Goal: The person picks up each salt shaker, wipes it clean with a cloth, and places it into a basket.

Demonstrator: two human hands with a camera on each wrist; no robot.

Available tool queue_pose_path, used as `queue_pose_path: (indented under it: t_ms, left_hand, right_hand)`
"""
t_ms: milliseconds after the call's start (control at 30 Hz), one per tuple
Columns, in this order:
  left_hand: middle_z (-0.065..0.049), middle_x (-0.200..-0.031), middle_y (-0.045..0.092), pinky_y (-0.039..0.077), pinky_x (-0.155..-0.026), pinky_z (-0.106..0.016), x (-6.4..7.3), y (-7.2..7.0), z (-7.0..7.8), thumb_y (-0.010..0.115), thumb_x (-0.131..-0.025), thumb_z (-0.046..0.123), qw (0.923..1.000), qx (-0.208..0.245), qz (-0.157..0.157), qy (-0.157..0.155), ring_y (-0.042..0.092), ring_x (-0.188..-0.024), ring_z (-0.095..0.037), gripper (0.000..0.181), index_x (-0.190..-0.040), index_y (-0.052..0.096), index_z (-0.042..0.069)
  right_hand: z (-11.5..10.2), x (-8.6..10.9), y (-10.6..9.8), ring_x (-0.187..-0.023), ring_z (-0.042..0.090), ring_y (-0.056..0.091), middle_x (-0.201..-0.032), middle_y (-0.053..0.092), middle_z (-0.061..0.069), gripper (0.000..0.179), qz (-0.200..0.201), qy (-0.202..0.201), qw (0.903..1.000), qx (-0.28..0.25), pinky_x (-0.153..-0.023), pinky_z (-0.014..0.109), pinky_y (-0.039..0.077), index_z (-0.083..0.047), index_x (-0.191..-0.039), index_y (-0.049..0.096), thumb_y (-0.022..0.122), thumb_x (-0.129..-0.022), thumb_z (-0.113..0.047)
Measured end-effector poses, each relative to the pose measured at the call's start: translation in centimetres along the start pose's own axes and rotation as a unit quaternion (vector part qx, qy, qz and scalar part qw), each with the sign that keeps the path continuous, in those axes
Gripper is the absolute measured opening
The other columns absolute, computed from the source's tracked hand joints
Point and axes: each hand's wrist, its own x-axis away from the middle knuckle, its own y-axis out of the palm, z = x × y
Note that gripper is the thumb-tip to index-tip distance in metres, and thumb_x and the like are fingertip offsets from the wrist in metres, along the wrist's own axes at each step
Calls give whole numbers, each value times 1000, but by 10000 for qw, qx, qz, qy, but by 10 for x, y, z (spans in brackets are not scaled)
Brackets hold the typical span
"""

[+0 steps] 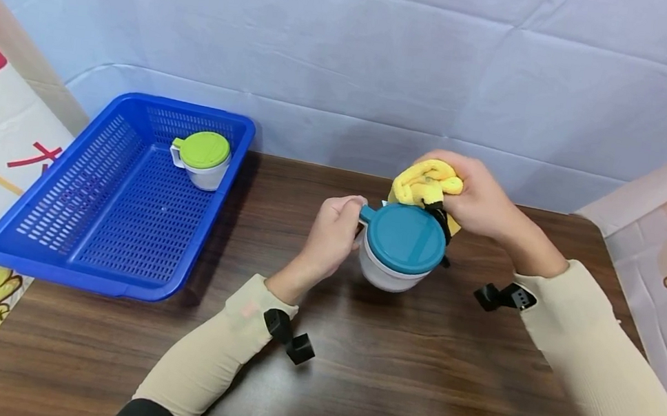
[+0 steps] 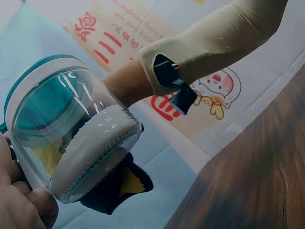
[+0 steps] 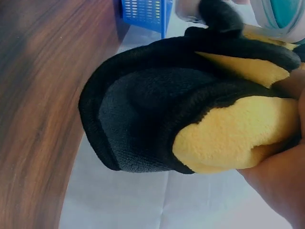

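A clear seasoning jar with a teal lid (image 1: pixel 406 239) and a white base (image 2: pixel 97 148) is held above the table. My left hand (image 1: pixel 333 232) grips it by the handle on its left side. A bunched yellow and black cloth (image 1: pixel 427 181) is in my right hand (image 1: pixel 485 192), up against the far side of the jar. Part of the cloth (image 3: pixel 143 119) hangs loose in the right wrist view, its dark side showing. The jar hides some of the cloth in the left wrist view.
A blue plastic basket (image 1: pixel 111 288) stands at the left of the brown wooden table (image 1: pixel 412 384). Inside it, at its far right corner, is a similar jar with a lime green lid (image 1: pixel 205 150). A pale cloth backdrop (image 1: pixel 351 64) rises behind the table.
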Motion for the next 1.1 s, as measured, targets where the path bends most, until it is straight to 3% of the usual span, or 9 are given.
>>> queue_pose_path:
  t_ms: [400, 600, 767, 1100]
  left_hand:
    - [2, -53, 33, 29, -44, -20, 0, 3, -2, 35, -99, 6, 9999, -95, -108, 48, 30, -42, -11, 39, -61, 40, 9]
    - [1, -56, 34, 31, -44, -21, 2, 4, -3, 36, -99, 6, 9995, -299, -102, 21, 31, -42, -11, 39, -60, 40, 10]
    - [1, -58, 34, 31, -43, -21, 1, 3, -4, 36, -99, 6, 9996, -277, -76, 27, 31, -43, -11, 39, -61, 40, 9]
    - [0, -57, 36, 28, -43, -21, 1, 2, -8, 36, -99, 5, 9997, -97, -162, 124, 30, -41, -11, 39, -62, 43, 3]
  right_hand:
    - [-11, -16, 0, -95, 13, 61, -107, 70, 4, 29, -564, -610, 9962, 245, -85, 24, 50, -5, -111, 71, 65, -88, 12]
    - [-17, -21, 0, -98, 14, 62, -107, 70, 1, 33, -874, -1089, 9886, 565, -86, 25, 50, -7, -108, 72, 60, -88, 16]
    - [-21, -23, 1, -99, 16, 61, -106, 69, 1, 34, -905, -1337, 9828, 895, -86, 27, 49, -10, -107, 72, 60, -87, 16]
    - [-24, -26, 2, -98, 19, 62, -104, 70, 0, 38, -1068, -1467, 9741, 1348, -86, 42, 50, -14, -103, 74, 60, -86, 18]
